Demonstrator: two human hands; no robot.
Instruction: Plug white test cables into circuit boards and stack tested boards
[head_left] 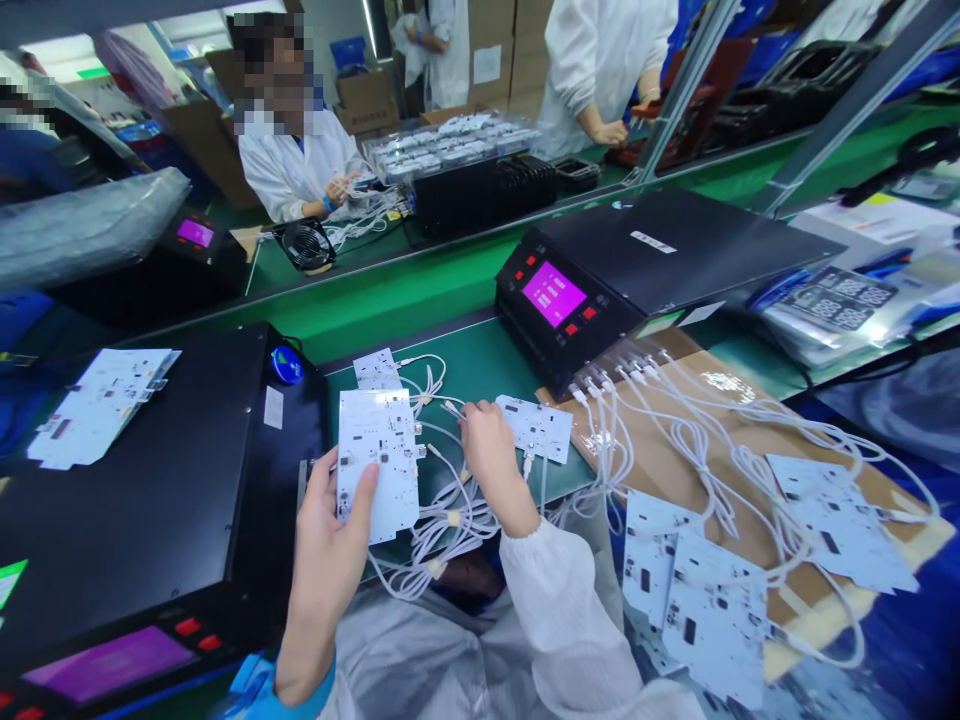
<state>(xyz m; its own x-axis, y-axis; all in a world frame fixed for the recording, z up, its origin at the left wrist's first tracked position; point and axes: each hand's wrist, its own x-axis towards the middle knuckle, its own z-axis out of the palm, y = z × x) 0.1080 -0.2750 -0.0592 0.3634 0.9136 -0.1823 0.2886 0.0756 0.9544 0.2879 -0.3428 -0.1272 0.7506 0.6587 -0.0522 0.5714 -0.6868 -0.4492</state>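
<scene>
The left hand (331, 530) pinches a board (382, 430) over the counter's (471, 352) near edge; the right hand (491, 460) pinches a cable (453, 408). The bundle (453, 520) below could snag, tugging the board loose.

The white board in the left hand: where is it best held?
Probably by the left edge of the white board, coming from the left, as the left hand does: that edge looks free of jutting parts, while metal connectors stick out from the right edge.

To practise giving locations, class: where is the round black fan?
In the head view, the round black fan is upper left of centre, beside tangled white cables.
</scene>
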